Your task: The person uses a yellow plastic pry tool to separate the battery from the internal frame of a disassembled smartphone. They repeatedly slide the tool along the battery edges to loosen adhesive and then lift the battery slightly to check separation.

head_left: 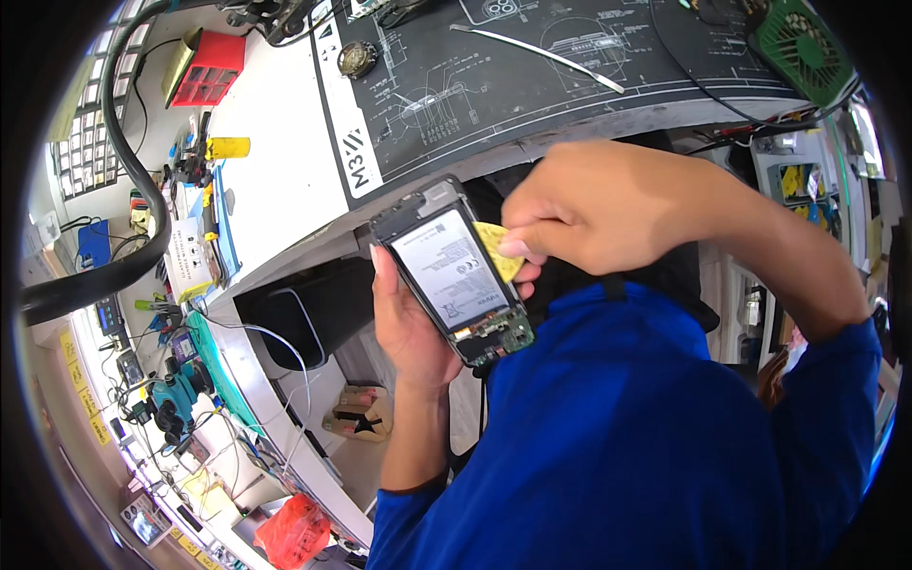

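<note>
My left hand (415, 334) holds an opened smartphone (381, 224) above my lap, just off the bench edge. Its back cover is off, so the silver-white battery (442, 271) shows, with a green circuit board (514, 332) at the lower end. The thumb lies along one long side, and fingertips come round the other. Between the thumb and fingers of my right hand (603, 204) is a thin yellow pry pick (499, 255). It rests against the phone's right long edge beside the battery; whether its tip is inserted, I cannot tell.
A black printed work mat (494, 104) covers the bench, bearing a metal spudger (541, 59) and a small round metal tin (357, 60). A green fan (806, 52) stands far right. A thick black cable arm (114, 123) crosses the left. Below it, tools and wires crowd a side bench.
</note>
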`<action>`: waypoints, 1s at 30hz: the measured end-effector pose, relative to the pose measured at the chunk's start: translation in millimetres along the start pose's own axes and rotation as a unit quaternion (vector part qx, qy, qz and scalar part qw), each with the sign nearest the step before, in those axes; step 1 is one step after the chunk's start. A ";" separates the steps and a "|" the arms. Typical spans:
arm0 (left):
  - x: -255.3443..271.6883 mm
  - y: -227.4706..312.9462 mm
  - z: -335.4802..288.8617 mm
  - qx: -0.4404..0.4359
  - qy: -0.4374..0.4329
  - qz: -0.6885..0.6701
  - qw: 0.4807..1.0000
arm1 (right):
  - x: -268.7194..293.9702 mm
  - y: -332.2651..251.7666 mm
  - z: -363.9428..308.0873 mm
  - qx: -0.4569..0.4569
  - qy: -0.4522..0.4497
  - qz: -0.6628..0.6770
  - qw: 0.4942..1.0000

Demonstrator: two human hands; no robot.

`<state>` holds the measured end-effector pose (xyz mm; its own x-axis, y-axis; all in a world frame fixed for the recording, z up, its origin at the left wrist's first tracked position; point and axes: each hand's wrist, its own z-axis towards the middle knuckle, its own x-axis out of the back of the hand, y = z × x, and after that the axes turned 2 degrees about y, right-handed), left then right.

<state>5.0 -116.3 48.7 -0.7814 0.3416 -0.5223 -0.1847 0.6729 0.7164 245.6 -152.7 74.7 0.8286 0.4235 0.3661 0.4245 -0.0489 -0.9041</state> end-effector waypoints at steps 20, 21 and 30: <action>-8.2 -19.8 8.7 -0.079 0.031 0.066 0.994 | -21.3 12.9 -33.3 -0.018 0.087 0.069 0.994; -6.5 -21.7 8.6 -0.082 0.032 0.075 0.993 | -22.1 13.9 -34.0 -0.014 0.094 0.072 0.993; -12.7 -33.4 5.4 -0.140 0.075 0.040 0.986 | -18.5 6.8 -37.1 -0.003 0.131 0.029 0.991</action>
<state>24.3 -139.6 28.9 -0.8759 0.2708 -0.3992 -0.2595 0.4330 0.8632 246.7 -194.5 70.0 0.9176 0.1714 0.3587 0.3747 -0.0716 -0.9244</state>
